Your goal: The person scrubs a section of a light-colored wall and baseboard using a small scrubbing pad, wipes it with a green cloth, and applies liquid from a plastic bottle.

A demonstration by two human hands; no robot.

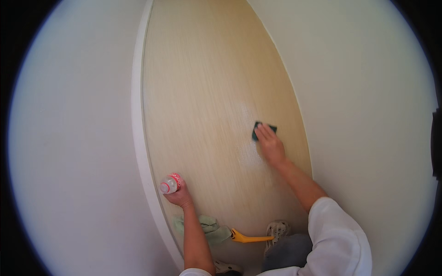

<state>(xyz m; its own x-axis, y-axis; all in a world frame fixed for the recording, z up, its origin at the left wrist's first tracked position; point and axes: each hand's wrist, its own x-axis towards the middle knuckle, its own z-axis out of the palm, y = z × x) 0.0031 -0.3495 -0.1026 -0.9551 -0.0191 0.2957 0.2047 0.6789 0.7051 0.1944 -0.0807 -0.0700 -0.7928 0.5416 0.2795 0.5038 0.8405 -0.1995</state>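
Observation:
My right hand [271,145] is pressing a dark green scouring pad [255,135] flat against a light wood-grain panel [193,103]. The fingers lie over the pad, so much of it is hidden. Shiny wet patches [250,155] show on the panel just left of this hand. Lower left, my left hand [181,196] is wrapped around a clear plastic bottle [171,183] with a red label that bears writing. The bottle's top points toward me and to the left. How much liquid it holds is unclear.
A pale green cloth [219,234] lies crumpled beyond my left forearm. Beside it is a yellow tool [250,238], its end near a light perforated clog [278,228] on my foot. A white trim strip [137,103] and plain walls [359,103] border the panel.

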